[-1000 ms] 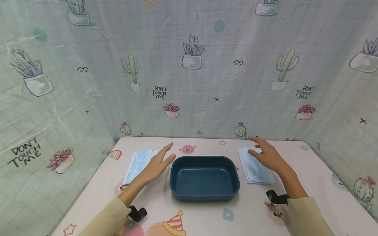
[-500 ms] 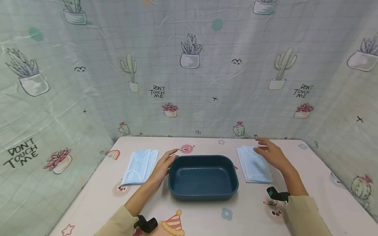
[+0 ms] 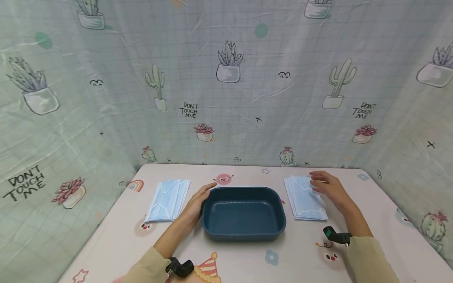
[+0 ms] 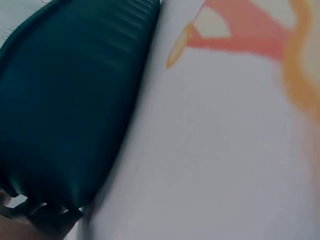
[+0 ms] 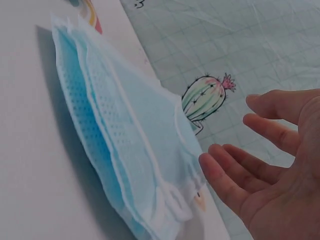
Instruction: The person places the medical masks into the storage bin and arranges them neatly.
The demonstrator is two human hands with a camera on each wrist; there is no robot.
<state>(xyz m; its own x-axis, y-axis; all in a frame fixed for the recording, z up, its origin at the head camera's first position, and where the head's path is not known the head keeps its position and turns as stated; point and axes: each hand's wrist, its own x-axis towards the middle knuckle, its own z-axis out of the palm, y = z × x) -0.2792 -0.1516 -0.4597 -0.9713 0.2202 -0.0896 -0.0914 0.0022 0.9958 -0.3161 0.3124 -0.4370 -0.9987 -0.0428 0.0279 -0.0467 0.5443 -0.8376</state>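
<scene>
My right hand (image 3: pixel 330 188) hovers with fingers spread loose, holding nothing, at the far edge of the right mask stack (image 3: pixel 305 197) on the worktop (image 3: pixel 371 212). My left hand (image 3: pixel 196 202) lies flat against the blue tray (image 3: pixel 243 213). I judge I'm at the pickup; next I need to pinch only the top mask.

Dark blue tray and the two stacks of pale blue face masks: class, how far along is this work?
Done: nothing; the dark blue plastic tray holds no masks. In hand: the left hand rests against the tray's left wall, and the open right hand hovers at the right stack of pale blue face masks. Left: both that stack and the left stack lie untouched.
</scene>
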